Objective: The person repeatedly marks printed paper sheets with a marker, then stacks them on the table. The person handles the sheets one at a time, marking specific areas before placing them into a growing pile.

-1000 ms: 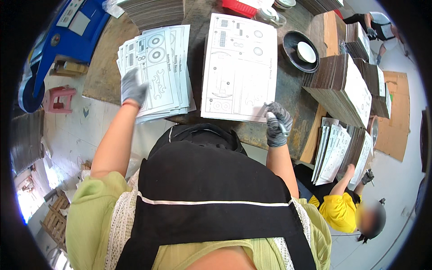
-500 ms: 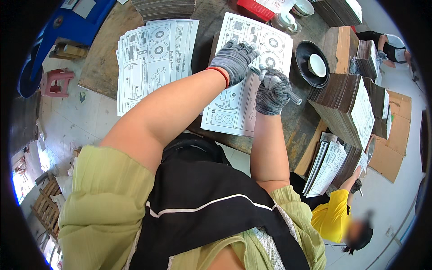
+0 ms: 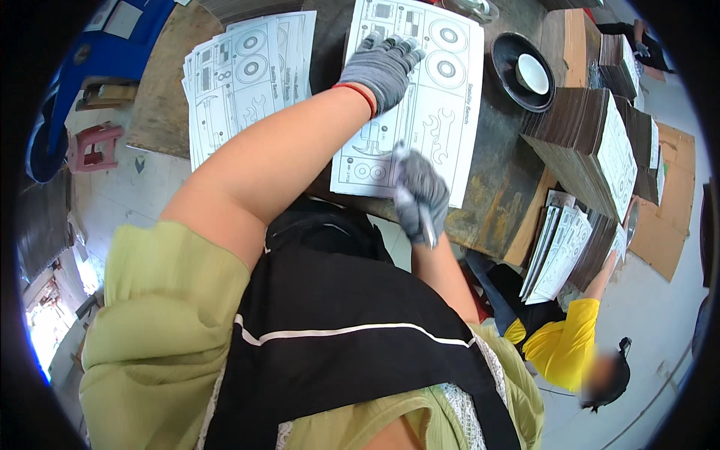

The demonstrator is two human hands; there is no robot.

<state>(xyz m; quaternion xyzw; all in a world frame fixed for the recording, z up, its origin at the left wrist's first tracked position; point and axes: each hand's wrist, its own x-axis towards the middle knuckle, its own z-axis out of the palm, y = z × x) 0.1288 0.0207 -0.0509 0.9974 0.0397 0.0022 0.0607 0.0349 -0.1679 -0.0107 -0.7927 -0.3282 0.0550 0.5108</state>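
Observation:
My left hand, in a grey knitted glove, lies flat on the upper left of a white printed sheet, fingers stretched out. The sheet shows line drawings of wrenches, a hammer and discs, and lies on top of a stack. My right hand, gloved alike and smeared by motion, is closed round a slim silvery rod-like tool near the sheet's lower edge. The tool's exact kind cannot be made out. Left of this stack lies a fanned pile of similar printed sheets.
A black bowl holding a white bowl stands right of the sheet on the worn table. Tall stacks of brown board rise at the right. Beyond them, a person in yellow handles more sheets. A pink stool stands at the left.
My right hand has moved down from the sheet's middle to its lower edge, with the tool. My left hand stays flat on the sheet. The view has shifted slightly.

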